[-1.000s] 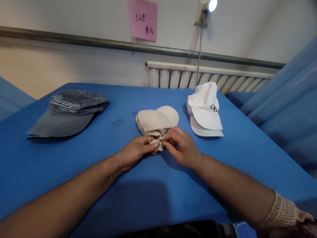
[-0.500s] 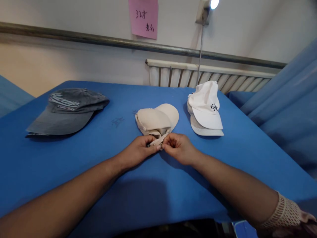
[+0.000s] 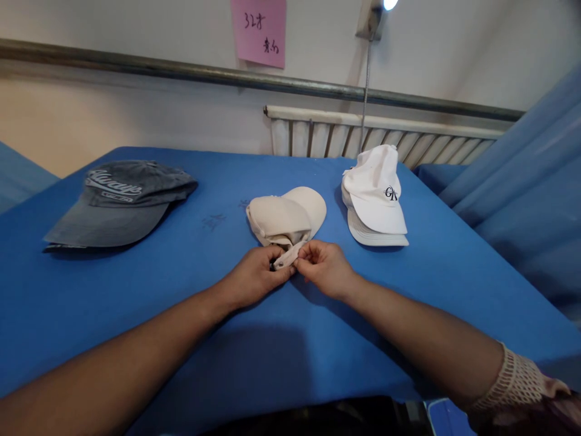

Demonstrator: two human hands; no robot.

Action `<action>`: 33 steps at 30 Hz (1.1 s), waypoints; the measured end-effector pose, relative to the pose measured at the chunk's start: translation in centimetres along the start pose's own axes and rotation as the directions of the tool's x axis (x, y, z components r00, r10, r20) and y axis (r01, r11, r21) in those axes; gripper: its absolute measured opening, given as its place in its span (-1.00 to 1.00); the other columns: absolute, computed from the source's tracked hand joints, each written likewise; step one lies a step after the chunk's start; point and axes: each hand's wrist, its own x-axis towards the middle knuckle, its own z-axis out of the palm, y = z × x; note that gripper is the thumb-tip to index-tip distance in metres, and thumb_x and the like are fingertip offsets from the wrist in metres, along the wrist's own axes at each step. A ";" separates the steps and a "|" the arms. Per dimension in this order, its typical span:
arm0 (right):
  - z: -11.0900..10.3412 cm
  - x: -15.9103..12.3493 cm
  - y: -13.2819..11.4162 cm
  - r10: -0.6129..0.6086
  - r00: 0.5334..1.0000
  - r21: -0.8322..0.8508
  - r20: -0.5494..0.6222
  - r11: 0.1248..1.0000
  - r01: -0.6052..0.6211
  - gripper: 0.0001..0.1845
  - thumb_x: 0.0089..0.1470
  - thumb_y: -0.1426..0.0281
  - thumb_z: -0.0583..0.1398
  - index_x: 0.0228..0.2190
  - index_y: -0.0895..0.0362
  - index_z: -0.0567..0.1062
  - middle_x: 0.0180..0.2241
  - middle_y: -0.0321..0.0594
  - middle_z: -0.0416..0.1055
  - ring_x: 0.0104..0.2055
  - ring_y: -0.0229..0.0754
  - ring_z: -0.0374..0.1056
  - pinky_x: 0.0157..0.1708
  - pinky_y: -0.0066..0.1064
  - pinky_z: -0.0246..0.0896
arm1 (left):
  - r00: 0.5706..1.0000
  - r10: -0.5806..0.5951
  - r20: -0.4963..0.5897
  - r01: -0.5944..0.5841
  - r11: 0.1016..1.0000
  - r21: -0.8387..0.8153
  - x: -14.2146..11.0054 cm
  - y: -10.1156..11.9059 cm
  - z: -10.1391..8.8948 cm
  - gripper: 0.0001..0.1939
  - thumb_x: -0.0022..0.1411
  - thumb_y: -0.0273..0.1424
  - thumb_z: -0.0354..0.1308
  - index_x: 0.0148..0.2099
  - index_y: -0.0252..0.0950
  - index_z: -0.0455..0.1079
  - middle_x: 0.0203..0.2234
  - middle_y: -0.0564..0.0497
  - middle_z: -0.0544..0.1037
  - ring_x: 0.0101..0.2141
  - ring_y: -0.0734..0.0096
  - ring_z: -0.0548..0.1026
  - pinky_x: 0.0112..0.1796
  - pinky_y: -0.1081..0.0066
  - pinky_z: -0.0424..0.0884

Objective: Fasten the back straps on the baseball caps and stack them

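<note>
A beige baseball cap [image 3: 284, 215] lies on the blue table cover, its brim pointing away to the upper right and its back strap towards me. My left hand [image 3: 258, 272] is closed on the left side of the strap, thumb across its lower edge. Pinched between thumb and fingers, the right part of the strap [image 3: 287, 259] is in my right hand [image 3: 324, 267]. A small round snap shows on the strap between both hands. My fingers hide the strap's ends.
Dark grey caps [image 3: 120, 206] with "Always" lettering lie at the left. Several white caps [image 3: 376, 197] are stacked at the right. Behind the blue-covered table [image 3: 218, 363] are a radiator [image 3: 327, 136] and a metal rail [image 3: 190, 72]. A blue curtain [image 3: 535, 181] hangs at the right.
The strap has turned so its flat face and snap show more clearly between my hands. My right hand has shifted slightly. The whole view has tilted a little.
</note>
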 end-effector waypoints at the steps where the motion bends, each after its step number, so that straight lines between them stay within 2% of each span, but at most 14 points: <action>1: -0.1 0.0 -0.2 0.030 0.999 0.039 0.023 0.999 -0.031 -0.89 -0.14 0.43 0.21 -0.60 0.10 0.35 -0.67 -0.45 0.27 -0.63 -0.38 0.13 -0.60 -0.51 0.03 | 1.000 0.013 0.009 -0.013 0.999 0.034 0.0 0.0 0.0 -0.71 0.13 -0.17 0.18 -0.43 -0.30 0.36 -0.57 0.11 0.36 -0.53 0.48 0.26 -0.53 0.49 0.16; 4: -0.5 -0.1 -1.0 0.103 0.985 0.165 0.141 0.978 -0.126 -0.81 -0.13 0.38 0.21 -0.66 0.11 0.31 -0.74 -0.46 0.18 -0.68 -0.41 0.05 -0.65 -0.52 -0.07 | 0.997 0.061 0.052 -0.068 0.987 0.147 0.1 0.3 -0.2 -0.76 0.15 -0.22 0.15 -0.42 -0.30 0.38 -0.56 0.08 0.42 -0.53 0.45 0.31 -0.52 0.47 0.17; 8: -1.2 -0.3 -1.7 0.256 0.922 0.330 0.289 0.878 -0.347 -0.84 -0.16 0.40 0.24 -0.61 0.14 0.34 -0.71 -0.46 0.17 -0.69 -0.44 0.02 -0.69 -0.55 -0.18 | 0.994 0.099 0.052 -0.110 0.953 0.282 0.0 0.5 -0.5 -0.80 0.15 -0.27 0.14 -0.42 -0.29 0.40 -0.56 0.06 0.46 -0.53 0.42 0.35 -0.50 0.45 0.19; 11: -1.4 -0.3 -1.8 0.317 0.890 0.364 0.327 0.827 -0.428 -0.90 -0.18 0.44 0.23 -0.54 0.16 0.37 -0.67 -0.45 0.21 -0.69 -0.45 0.03 -0.70 -0.58 -0.17 | 0.994 0.097 0.046 -0.105 0.960 0.261 -0.1 0.4 -0.5 -0.80 0.15 -0.26 0.15 -0.41 -0.29 0.40 -0.54 0.06 0.46 -0.51 0.41 0.36 -0.48 0.45 0.20; 15: -1.4 -0.1 -1.5 0.236 0.946 0.246 0.221 0.926 -0.288 -0.85 -0.11 0.39 0.23 -0.58 0.14 0.35 -0.71 -0.42 0.27 -0.68 -0.41 0.16 -0.68 -0.59 -0.04 | 0.998 0.036 0.053 -0.040 0.997 0.070 -0.1 0.0 -0.7 -0.75 0.16 -0.19 0.15 -0.35 -0.30 0.41 -0.53 0.08 0.42 -0.50 0.43 0.33 -0.48 0.46 0.21; 18: -1.3 0.1 -1.1 0.155 0.971 0.194 0.183 0.963 -0.190 -0.82 -0.10 0.33 0.26 -0.55 0.14 0.37 -0.67 -0.38 0.34 -0.64 -0.37 0.25 -0.64 -0.57 0.06 | 0.998 0.013 0.060 -0.010 0.999 -0.050 0.0 -0.3 -0.9 -0.71 0.17 -0.16 0.16 -0.28 -0.31 0.43 -0.47 0.07 0.44 -0.46 0.43 0.34 -0.44 0.47 0.25; 22: -0.9 0.3 -0.5 0.050 0.991 0.215 0.125 0.974 -0.076 -0.80 -0.16 0.35 0.31 -0.51 0.12 0.38 -0.62 -0.41 0.36 -0.60 -0.36 0.27 -0.59 -0.52 0.15 | 0.997 0.022 0.080 -0.016 0.997 -0.073 -0.1 -0.4 -1.0 -0.69 0.21 -0.15 0.14 -0.30 -0.31 0.43 -0.49 0.07 0.41 -0.46 0.44 0.32 -0.45 0.48 0.26; 25: -0.5 0.4 0.1 -0.006 0.998 0.179 0.067 0.984 -0.006 -0.83 -0.14 0.36 0.27 -0.52 0.10 0.36 -0.61 -0.44 0.34 -0.60 -0.36 0.24 -0.55 -0.49 0.16 | 0.997 0.073 -0.013 -0.073 0.997 -0.016 -0.2 -0.3 -0.8 -0.72 0.18 -0.17 0.20 -0.22 -0.30 0.44 -0.42 0.05 0.46 -0.40 0.40 0.39 -0.39 0.46 0.32; 28: -0.3 0.3 0.6 -0.051 0.998 0.091 0.019 0.995 0.049 -0.86 -0.13 0.35 0.23 -0.52 0.10 0.35 -0.62 -0.45 0.30 -0.59 -0.36 0.21 -0.55 -0.48 0.13 | 0.991 0.089 -0.103 -0.097 0.993 -0.069 -0.4 -0.1 -0.3 -0.63 0.15 -0.19 0.24 -0.04 -0.25 0.41 -0.29 0.02 0.52 -0.42 0.44 0.42 -0.40 0.46 0.35; 31: -0.3 0.2 0.6 -0.071 0.997 0.054 0.006 0.996 0.070 -0.85 -0.12 0.31 0.22 -0.52 0.10 0.35 -0.61 -0.44 0.29 -0.58 -0.35 0.19 -0.55 -0.48 0.12 | 0.995 0.003 -0.104 -0.018 0.989 -0.147 -0.6 0.3 0.0 -0.64 0.19 -0.17 0.19 -0.04 -0.26 0.43 -0.42 0.08 0.49 -0.62 0.56 0.28 -0.57 0.49 0.23; 33: -0.4 0.1 0.3 -0.068 0.998 0.065 0.012 0.996 0.067 -0.84 -0.11 0.29 0.22 -0.52 0.09 0.35 -0.60 -0.43 0.29 -0.58 -0.35 0.17 -0.56 -0.48 0.11 | 0.992 -0.036 -0.117 0.015 0.985 -0.173 -0.6 0.6 0.0 -0.68 0.19 -0.17 0.18 -0.11 -0.28 0.47 -0.55 0.12 0.44 -0.65 0.57 0.23 -0.60 0.50 0.17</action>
